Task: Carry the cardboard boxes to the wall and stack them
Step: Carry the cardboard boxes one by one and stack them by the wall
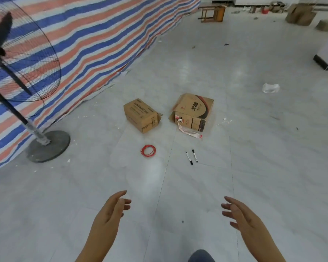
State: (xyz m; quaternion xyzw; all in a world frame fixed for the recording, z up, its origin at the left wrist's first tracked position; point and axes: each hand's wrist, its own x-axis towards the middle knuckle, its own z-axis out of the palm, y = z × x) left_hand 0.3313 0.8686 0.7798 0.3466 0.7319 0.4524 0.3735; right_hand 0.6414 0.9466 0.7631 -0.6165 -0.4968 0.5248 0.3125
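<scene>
Head view: both hands' fingers (124, 202) apart, holding nothing; red wire coil (148, 150), 2 markers (191, 157) before 2 boxes (141, 115).

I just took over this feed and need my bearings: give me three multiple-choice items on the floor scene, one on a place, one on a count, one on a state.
1. The red wire coil lies:
A. on top of a box
B. on the floor, nearer the camera than the left box
C. under the fan

2. Markers on the floor:
A. one
B. two
C. four

3. The left hand and right hand are:
A. open, holding nothing
B. gripping a box
C. pinching a marker

Answers:
1 B, the coil lies on bare tile nearer the camera than that box.
2 B, two lie side by side.
3 A, fingers spread, nothing held.
</scene>
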